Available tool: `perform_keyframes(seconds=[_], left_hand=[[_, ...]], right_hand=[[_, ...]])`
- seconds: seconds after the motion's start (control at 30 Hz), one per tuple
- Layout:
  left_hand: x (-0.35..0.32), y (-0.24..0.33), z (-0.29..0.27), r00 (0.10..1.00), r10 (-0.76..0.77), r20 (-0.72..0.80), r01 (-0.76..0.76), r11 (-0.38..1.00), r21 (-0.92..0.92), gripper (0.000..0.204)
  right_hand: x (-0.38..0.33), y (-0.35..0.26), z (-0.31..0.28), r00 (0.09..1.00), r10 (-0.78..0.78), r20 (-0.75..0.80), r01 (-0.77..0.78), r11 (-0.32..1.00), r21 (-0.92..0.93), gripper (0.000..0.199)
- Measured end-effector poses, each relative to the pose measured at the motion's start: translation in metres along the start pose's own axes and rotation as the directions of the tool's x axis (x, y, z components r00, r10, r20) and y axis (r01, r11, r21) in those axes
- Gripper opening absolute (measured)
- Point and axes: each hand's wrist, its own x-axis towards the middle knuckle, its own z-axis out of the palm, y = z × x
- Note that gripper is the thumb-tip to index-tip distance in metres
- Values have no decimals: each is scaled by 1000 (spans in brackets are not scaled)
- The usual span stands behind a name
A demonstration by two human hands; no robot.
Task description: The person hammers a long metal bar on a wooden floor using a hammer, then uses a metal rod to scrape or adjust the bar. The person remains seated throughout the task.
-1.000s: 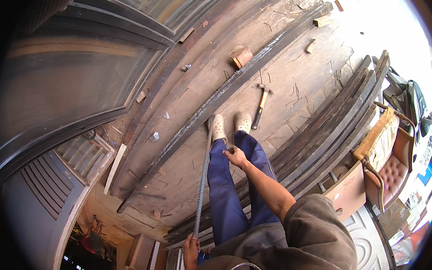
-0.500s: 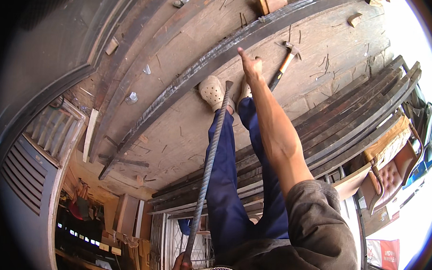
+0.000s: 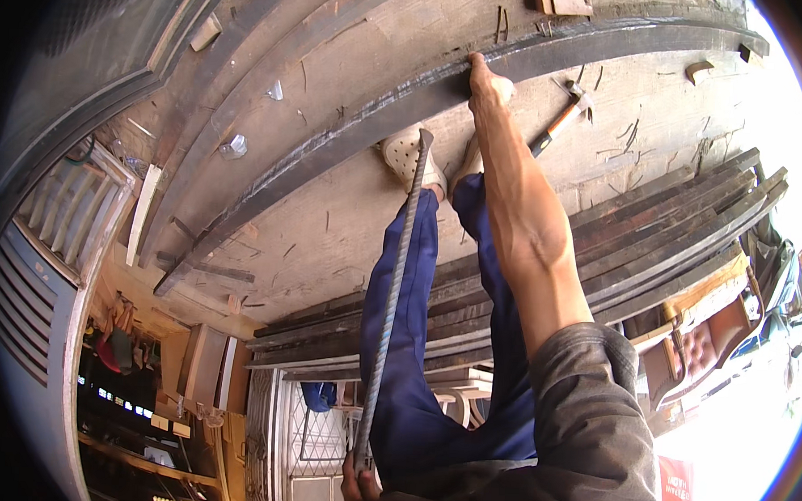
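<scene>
My left hand is closed around the lower end of a long ribbed steel pry bar. The bar's flattened tip is over my left shoe. My right hand is closed on a long dark wooden beam, with a fingertip at the upper edge; the beam hides some of the fingers. The beam lies across the floor in front of my shoes. Just to the right of my right hand, a claw hammer with an orange and black handle rests on the floor.
Several dark planks lie stacked behind my legs. Bent nails and a small wood block are scattered on the floor. Another long plank lies beyond the beam. A padded chair stands at right, a louvred door at left.
My right hand has gone from an extended finger above the beam to a grip on it. The view has shifted slightly. My left hand still holds the pry bar.
</scene>
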Motion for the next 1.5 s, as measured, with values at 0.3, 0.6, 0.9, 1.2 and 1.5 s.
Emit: perform_keyframes(seconds=[0.3, 0.6, 0.9, 1.2, 1.5], left_hand=[[-4, 6, 9, 997, 79, -27, -78, 996, 39, 48], [-7, 25, -6, 959, 282, -3, -276, 941, 198, 45], [-60, 67, -89, 926, 333, 178, -341, 940, 15, 44], [-115, 89, -203, 657, 729, 192, -712, 517, 475, 56], [-219, 217, -288, 231, 869, 437, -784, -100, 613, 35]], right_hand=[[-52, -53, 8, 999, -45, -18, 41, 987, -155, 125], [-97, -81, 18, 964, -260, 45, 264, 936, -232, 100], [-276, 35, -154, -193, -217, 957, 980, -89, 177, 56], [-380, -20, -224, -173, 37, 984, 985, 27, 172, 70], [-411, -96, -413, 45, -180, 983, 986, 164, -15, 54]])
